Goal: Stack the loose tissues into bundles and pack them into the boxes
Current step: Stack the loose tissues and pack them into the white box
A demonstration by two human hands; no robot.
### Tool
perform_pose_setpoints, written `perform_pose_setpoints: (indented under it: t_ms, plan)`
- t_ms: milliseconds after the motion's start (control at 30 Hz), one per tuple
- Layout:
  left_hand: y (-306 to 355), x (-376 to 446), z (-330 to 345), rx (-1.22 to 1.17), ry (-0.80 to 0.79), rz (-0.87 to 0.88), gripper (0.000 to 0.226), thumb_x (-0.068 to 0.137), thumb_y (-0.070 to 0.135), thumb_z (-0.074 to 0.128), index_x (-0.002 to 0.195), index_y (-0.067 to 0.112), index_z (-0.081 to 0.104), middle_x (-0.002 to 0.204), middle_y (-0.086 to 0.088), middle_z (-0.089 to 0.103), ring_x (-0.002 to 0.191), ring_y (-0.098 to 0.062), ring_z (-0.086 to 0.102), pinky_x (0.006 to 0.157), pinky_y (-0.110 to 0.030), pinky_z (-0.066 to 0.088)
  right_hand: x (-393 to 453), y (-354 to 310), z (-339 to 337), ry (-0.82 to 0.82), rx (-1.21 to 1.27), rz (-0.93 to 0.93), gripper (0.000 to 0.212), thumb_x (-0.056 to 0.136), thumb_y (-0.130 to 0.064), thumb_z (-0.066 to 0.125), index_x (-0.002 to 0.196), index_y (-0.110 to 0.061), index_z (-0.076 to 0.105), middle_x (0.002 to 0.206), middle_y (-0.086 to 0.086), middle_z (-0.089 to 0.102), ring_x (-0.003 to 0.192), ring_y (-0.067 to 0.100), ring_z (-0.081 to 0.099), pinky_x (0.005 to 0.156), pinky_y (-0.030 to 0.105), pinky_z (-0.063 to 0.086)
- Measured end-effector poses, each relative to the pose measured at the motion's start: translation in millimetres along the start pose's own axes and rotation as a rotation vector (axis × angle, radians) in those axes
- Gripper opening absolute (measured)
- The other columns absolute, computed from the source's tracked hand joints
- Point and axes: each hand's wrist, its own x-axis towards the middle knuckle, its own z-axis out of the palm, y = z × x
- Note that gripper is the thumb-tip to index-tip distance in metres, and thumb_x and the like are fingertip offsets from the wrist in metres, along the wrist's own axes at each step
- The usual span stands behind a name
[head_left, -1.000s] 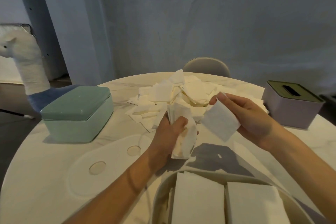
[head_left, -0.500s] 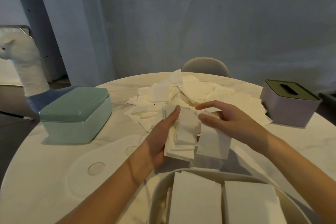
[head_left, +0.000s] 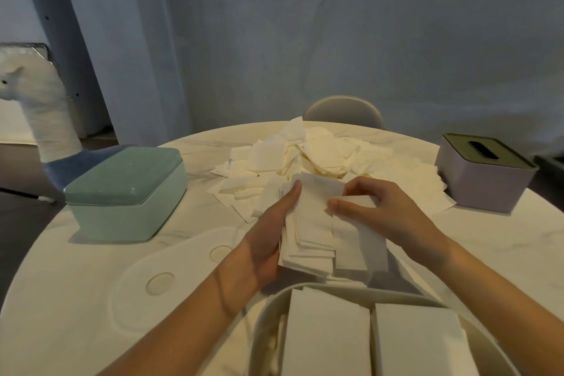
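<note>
**Two hands on one tissue bundle, loose pile behind**

Both hands meet over the counter (head_left: 76,299) centre. Left hand (head_left: 268,241) holds the tissue bundle (head_left: 308,238) from its left side, fingers straight along the edge, thumb hidden underneath. Right hand (head_left: 384,210) pinches a single tissue (head_left: 357,241) against the bundle's right side, thumb on top, fingers curled behind. Bundle edges uneven, sheets staggered at the near end.

Loose tissue pile (head_left: 305,159) lies spread on the counter just beyond the hands, reaching toward the far edge. Green lidded box (head_left: 125,192) sits at left, lid on. Lilac box (head_left: 485,171) with a slotted olive top sits at right, touching the pile's edge. Round tray (head_left: 268,314) at the near edge holds two flat white stacks (head_left: 326,339) side by side. Chair back (head_left: 343,111) shows behind the counter; llama toy (head_left: 45,119) at far left.
</note>
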Motion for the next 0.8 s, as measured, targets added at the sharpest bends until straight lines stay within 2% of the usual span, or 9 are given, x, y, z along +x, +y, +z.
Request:
perform_pose_setpoints:
  t_ms: [67,200,300,367,400,500,567,667,800]
  plan:
    - [-1.0,-0.2,1.2,0.017,-0.032,-0.031,0.049,0.094,0.056,0.061,0.128,0.020,0.067,0.129,-0.021,0.069,0.118,-0.043,0.066,0.110,-0.060,0.044,1.0,-1.6,-1.2,-0.029,-0.045,0.006,0.034,0.079,-0.057,0.075,0.098,-0.030,0.071,0.099,-0.015,0.066,0.096,0.007,0.060,0.077,0.014,0.043]
    - [-4.9,1.0,-4.3,-0.005,-0.009,-0.021,0.043,0.094,0.026,0.071,0.134,0.012,0.066,0.132,-0.022,0.065,0.123,-0.041,0.061,0.115,-0.062,0.038,1.8,-9.9,-11.9,-0.096,-0.062,-0.006,0.043,0.072,-0.066,0.066,0.098,-0.033,0.072,0.099,-0.021,0.067,0.100,0.003,0.059,0.082,0.015,0.041]
    - [-7.0,2.2,-4.3,-0.085,-0.004,0.007,0.037,0.097,0.025,0.065,0.128,0.007,0.071,0.137,-0.027,0.059,0.127,-0.046,0.053,0.119,-0.061,0.032,-1.7,-18.5,-16.7,-0.127,0.149,-0.041,0.037,0.076,-0.061,0.066,0.100,-0.034,0.073,0.099,-0.026,0.068,0.098,-0.003,0.061,0.081,0.013,0.049]
    - [-9.1,4.0,-1.7,-0.103,-0.014,0.014,0.042,0.099,0.031,0.062,0.134,0.008,0.066,0.136,-0.027,0.061,0.130,-0.047,0.054,0.115,-0.059,0.039,-5.8,-23.7,-11.5,-0.155,0.342,-0.035,0.033,0.078,-0.057,0.068,0.101,-0.034,0.074,0.103,-0.023,0.069,0.100,0.006,0.064,0.083,0.019,0.057]
    - [-10.5,4.2,1.3,-0.088,-0.020,0.006,0.045,0.098,0.034,0.062,0.136,0.009,0.064,0.129,-0.024,0.065,0.123,-0.044,0.059,0.108,-0.054,0.046,-7.4,-26.0,-6.2,-0.147,0.402,-0.021,0.033,0.078,-0.056,0.069,0.101,-0.034,0.074,0.105,-0.020,0.069,0.100,0.010,0.066,0.084,0.023,0.060]
    - [-14.2,4.8,10.7,-0.028,-0.052,-0.008,0.048,0.096,0.043,0.062,0.131,0.010,0.066,0.111,-0.018,0.069,0.105,-0.032,0.066,0.086,-0.041,0.059,-4.1,-24.6,12.5,0.051,0.323,0.010,0.049,0.065,-0.065,0.074,0.101,-0.032,0.073,0.105,-0.015,0.070,0.097,0.011,0.065,0.077,0.022,0.056]
    - [-14.5,4.0,13.2,-0.019,-0.074,0.008,0.055,0.098,0.055,0.052,0.130,0.014,0.067,0.118,-0.019,0.070,0.109,-0.034,0.068,0.090,-0.041,0.059,2.0,-17.6,21.4,0.200,0.227,0.022,0.045,0.067,-0.063,0.080,0.100,-0.033,0.072,0.104,-0.016,0.070,0.098,0.009,0.064,0.078,0.024,0.053]
    - [-14.3,1.1,13.5,-0.009,-0.095,-0.015,0.064,0.094,0.066,0.045,0.121,0.016,0.074,0.120,-0.019,0.071,0.107,-0.035,0.071,0.091,-0.044,0.059,7.5,-5.4,29.5,0.273,0.170,0.038,0.039,0.074,-0.061,0.079,0.102,-0.034,0.069,0.109,-0.016,0.068,0.102,0.008,0.062,0.082,0.024,0.052]
    - [-20.2,8.9,3.4,0.030,-0.166,-0.037,0.049,0.100,0.022,0.065,0.146,0.008,0.052,0.143,-0.033,0.053,0.133,-0.048,0.053,0.103,-0.050,0.052,10.2,0.3,31.4,0.239,0.208,0.044,0.037,0.079,-0.060,0.076,0.103,-0.032,0.068,0.105,-0.014,0.070,0.096,0.006,0.065,0.073,0.021,0.050]
